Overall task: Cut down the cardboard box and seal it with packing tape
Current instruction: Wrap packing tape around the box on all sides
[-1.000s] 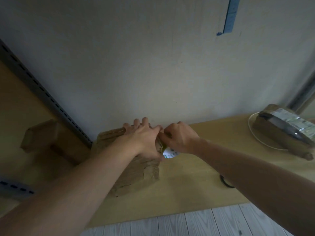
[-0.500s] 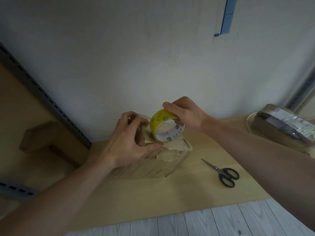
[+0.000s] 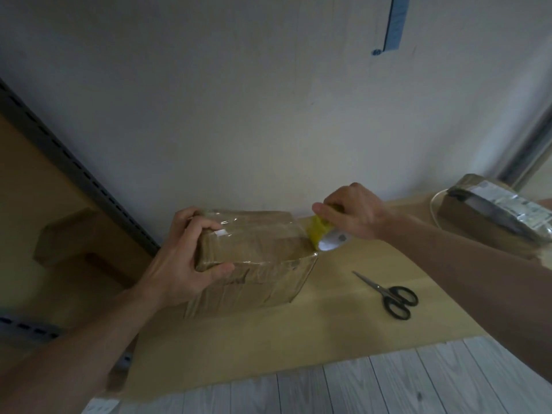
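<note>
A low brown cardboard box [image 3: 257, 264] lies on the wooden table [image 3: 298, 339], its top covered in shiny clear tape. My left hand [image 3: 185, 258] grips the box's left end, thumb on the front face and fingers over the top. My right hand [image 3: 355, 215] holds a yellow packing tape roll [image 3: 324, 239] at the box's far right corner, with a strip of clear tape stretched from the roll back across the top. Black-handled scissors [image 3: 388, 294] lie closed on the table to the right of the box.
Another taped parcel [image 3: 493, 213] with a silver label sits at the table's far right, beside a white cable. A wall stands right behind the box. A slotted metal shelf upright [image 3: 74, 171] and a cardboard piece [image 3: 80, 234] are at the left. Grey plank floor lies below the table's front edge.
My right hand has drawn the tape roll from the box's left end across the top to its right corner. My left hand shifted to clamp the left end.
</note>
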Demonstrator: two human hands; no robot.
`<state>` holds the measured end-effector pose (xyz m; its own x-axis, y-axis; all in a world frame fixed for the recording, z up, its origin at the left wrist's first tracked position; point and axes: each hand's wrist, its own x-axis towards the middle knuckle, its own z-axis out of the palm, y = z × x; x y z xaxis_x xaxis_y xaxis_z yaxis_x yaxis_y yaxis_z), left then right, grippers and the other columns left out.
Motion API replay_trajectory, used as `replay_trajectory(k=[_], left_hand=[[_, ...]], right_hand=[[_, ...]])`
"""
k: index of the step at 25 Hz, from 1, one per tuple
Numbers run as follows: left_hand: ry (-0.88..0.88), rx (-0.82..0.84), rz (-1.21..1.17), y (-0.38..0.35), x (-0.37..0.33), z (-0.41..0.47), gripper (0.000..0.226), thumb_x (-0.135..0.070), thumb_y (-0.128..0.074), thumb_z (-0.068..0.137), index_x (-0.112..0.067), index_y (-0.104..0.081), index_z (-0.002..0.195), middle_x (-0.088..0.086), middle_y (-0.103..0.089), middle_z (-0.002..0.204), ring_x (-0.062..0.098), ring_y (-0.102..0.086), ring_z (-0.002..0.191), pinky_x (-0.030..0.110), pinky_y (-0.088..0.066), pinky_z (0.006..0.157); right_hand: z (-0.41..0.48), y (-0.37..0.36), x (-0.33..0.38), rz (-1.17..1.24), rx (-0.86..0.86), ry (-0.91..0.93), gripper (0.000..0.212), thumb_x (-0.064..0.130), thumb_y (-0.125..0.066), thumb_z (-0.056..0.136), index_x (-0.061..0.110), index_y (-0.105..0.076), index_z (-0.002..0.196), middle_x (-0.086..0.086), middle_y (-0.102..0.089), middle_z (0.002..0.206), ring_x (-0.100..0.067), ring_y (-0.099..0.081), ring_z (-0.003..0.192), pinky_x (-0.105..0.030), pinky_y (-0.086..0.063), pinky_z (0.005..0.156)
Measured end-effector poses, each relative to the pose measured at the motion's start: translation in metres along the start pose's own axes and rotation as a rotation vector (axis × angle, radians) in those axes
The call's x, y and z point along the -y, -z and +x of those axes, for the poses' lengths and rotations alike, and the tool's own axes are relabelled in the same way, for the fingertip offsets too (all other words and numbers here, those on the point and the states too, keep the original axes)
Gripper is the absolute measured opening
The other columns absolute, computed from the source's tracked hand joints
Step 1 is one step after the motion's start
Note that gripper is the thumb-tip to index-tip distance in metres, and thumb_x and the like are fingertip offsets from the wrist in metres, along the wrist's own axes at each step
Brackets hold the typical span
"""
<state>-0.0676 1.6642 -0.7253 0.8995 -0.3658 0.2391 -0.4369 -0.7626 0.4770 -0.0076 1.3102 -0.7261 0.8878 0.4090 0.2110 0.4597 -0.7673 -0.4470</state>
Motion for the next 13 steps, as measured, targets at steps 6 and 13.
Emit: replay_trajectory(k=[6,13], left_hand=[[0.055,0.044,0.009,0.005,0.021,-0.017,0.074,-0.074,-0.065,0.064,-0.042,-0.037,0.124,-0.009,-0.022,0.140,0.007,-0.036,0.122,0.033,-0.041,0.093],[0.034,0.057,0.004,0.008,0.045,-0.038,0.085,-0.087,-0.056,0.069,-0.031,-0.040,0.130,0.001,-0.027,0.140,0.015,-0.039,0.130,0.033,-0.036,0.103]], right_hand=[[-0.006,-0.029,-0.022,-0.123,0.005,-0.075,0.051,0.039,-0.051,0.095,0.014,-0.045,0.051,-0.001,-0.048,0.044,-0.019,-0.047,0.043,-0.027,-0.030,0.046],[0.005,-0.066,-0.006,-0.208,0.048,-0.059,0.053,0.046,-0.042,0.093,0.014,-0.036,0.050,-0.005,-0.048,0.048,-0.023,-0.045,0.045,-0.028,-0.033,0.047]])
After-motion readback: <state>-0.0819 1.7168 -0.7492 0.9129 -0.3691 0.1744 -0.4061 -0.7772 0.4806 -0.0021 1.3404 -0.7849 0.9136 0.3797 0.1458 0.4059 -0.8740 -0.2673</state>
